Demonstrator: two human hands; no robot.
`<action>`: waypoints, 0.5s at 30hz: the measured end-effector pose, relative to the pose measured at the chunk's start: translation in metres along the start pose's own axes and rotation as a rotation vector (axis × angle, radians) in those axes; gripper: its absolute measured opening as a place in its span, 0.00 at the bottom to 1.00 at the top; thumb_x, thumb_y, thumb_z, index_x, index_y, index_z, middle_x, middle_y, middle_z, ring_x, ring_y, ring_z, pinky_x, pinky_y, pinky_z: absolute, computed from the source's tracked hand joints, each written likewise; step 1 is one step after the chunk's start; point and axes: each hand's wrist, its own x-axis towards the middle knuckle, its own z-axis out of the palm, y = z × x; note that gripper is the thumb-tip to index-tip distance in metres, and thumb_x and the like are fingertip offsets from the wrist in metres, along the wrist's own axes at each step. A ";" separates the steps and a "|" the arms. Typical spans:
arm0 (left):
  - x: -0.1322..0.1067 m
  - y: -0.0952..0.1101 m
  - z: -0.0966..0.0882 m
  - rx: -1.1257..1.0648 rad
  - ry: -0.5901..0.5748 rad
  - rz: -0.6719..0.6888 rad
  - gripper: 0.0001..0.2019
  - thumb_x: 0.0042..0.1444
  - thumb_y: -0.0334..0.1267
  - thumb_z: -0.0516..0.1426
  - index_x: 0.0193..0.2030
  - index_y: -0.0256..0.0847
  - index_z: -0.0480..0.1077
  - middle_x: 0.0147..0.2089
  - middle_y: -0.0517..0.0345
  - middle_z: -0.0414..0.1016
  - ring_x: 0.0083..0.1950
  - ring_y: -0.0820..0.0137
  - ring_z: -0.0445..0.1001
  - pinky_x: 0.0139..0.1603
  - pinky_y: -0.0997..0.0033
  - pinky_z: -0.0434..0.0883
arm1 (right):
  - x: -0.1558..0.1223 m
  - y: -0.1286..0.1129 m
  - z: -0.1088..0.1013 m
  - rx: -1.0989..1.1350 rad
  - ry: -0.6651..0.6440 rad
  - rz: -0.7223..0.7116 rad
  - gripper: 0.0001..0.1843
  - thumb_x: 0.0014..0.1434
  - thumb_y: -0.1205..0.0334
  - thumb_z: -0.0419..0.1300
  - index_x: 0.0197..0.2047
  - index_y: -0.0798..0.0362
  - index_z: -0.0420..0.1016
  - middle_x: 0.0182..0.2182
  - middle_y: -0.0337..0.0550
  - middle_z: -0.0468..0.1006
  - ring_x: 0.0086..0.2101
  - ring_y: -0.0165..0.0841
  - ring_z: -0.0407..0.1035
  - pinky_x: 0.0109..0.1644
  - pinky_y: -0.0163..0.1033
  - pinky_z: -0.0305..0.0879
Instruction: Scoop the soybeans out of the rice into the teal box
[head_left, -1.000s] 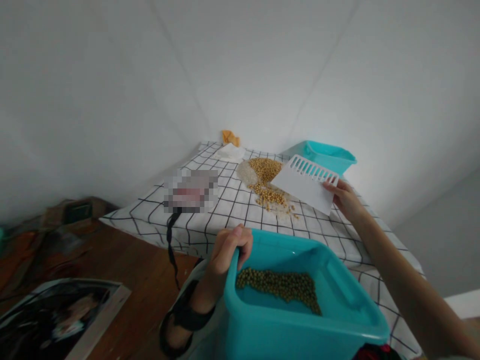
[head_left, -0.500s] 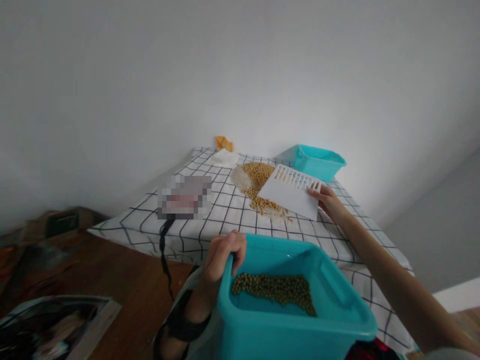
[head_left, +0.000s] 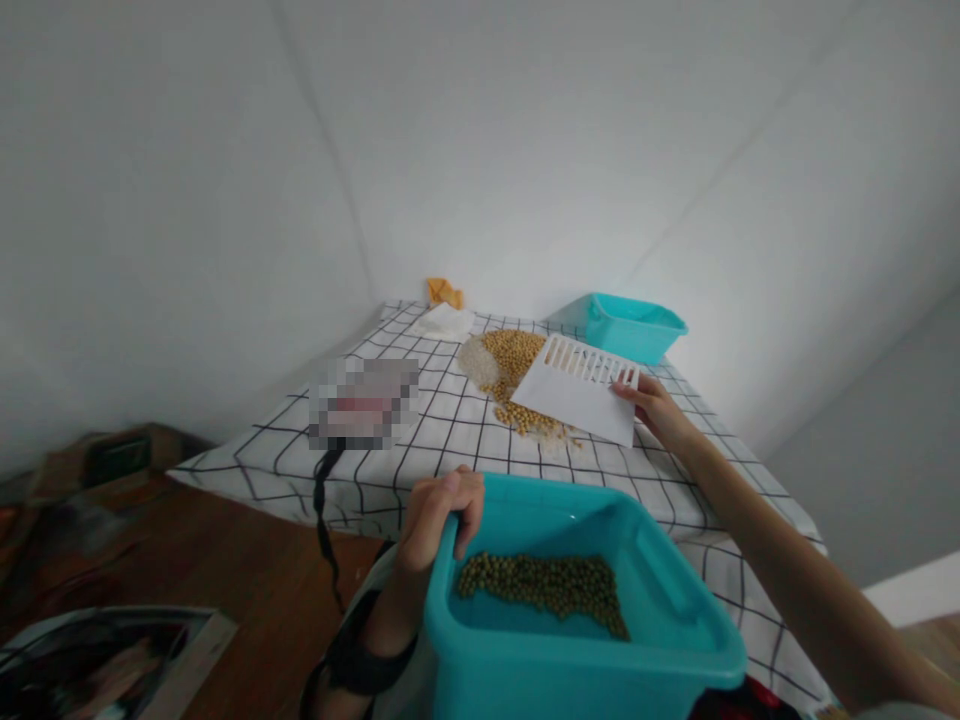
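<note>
My left hand [head_left: 441, 515] grips the left rim of a teal plastic bin [head_left: 585, 655], fingers curled over the edge. Small green beans [head_left: 544, 588] lie across the bin's floor. With its thumb on top, my right hand [head_left: 654, 408] pinches the right side of a white slotted board [head_left: 574, 400]. The board lies at a tilt over the right part of a pile of yellow soybeans [head_left: 514, 352] and hides some of them. White grains [head_left: 478, 362] are heaped along the pile's left side, and a few more are scattered in front with loose soybeans.
A second teal bin [head_left: 634, 328] stands at the table's back right. White paper [head_left: 444, 322] and an orange cloth [head_left: 445, 293] lie at the back left. A blurred-out flat item [head_left: 365, 403] with a black strap [head_left: 322, 515] rests on the checked tablecloth [head_left: 450, 425].
The camera view has shifted slightly. Both hands keep their holds on the bin and the board, and the beans look the same.
</note>
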 end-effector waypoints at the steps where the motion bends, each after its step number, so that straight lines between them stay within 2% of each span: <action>1: 0.000 0.000 -0.002 0.018 -0.018 -0.010 0.32 0.73 0.47 0.39 0.14 0.44 0.56 0.15 0.58 0.59 0.24 0.64 0.62 0.43 0.55 0.62 | 0.000 0.000 0.000 0.001 -0.005 0.004 0.21 0.49 0.47 0.74 0.43 0.48 0.82 0.41 0.44 0.86 0.43 0.44 0.78 0.49 0.46 0.71; 8: 0.001 0.000 -0.014 0.020 -0.071 -0.044 0.33 0.73 0.49 0.39 0.14 0.44 0.58 0.15 0.58 0.59 0.23 0.64 0.61 0.43 0.55 0.61 | -0.002 -0.001 0.002 -0.001 -0.046 0.012 0.20 0.48 0.47 0.75 0.40 0.50 0.82 0.38 0.44 0.86 0.38 0.41 0.78 0.43 0.43 0.72; 15: 0.000 -0.008 -0.012 -0.030 0.033 -0.017 0.34 0.72 0.48 0.40 0.12 0.45 0.57 0.14 0.59 0.57 0.22 0.64 0.58 0.40 0.56 0.60 | -0.003 0.004 0.000 0.012 -0.080 0.002 0.21 0.49 0.46 0.74 0.41 0.49 0.82 0.39 0.43 0.86 0.38 0.40 0.78 0.41 0.41 0.72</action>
